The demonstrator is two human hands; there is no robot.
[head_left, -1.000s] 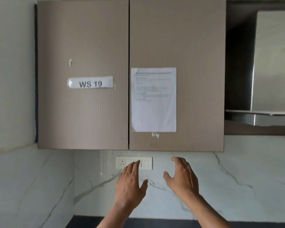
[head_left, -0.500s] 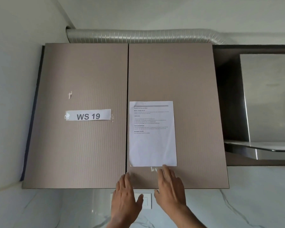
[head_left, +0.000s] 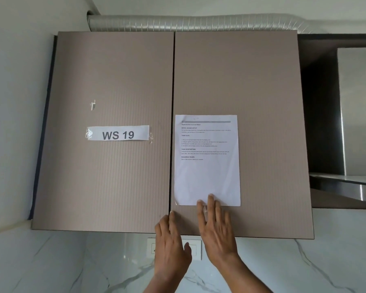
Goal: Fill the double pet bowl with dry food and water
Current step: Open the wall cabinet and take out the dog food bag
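A brown two-door wall cabinet fills the view, both doors closed. Its left door (head_left: 106,176) carries a taped label reading WS 19 (head_left: 118,134). A printed sheet of paper (head_left: 206,153) is stuck on its right door (head_left: 262,144). My left hand (head_left: 170,248) is raised with straight fingers at the bottom of the seam between the doors. My right hand (head_left: 217,231) lies flat on the lower part of the right door, its fingertips over the sheet's bottom edge. No pet bowl, food or water is in view.
A ribbed silver duct (head_left: 199,23) runs along the top of the cabinet. A steel range hood (head_left: 355,115) hangs to the right. A white socket plate (head_left: 193,248) sits on the marble wall under the cabinet. A plain wall closes the left side.
Both hands have risen from in front of the marble wall to the bottom of the cabinet doors. The view has tilted upward, bringing the duct into sight.
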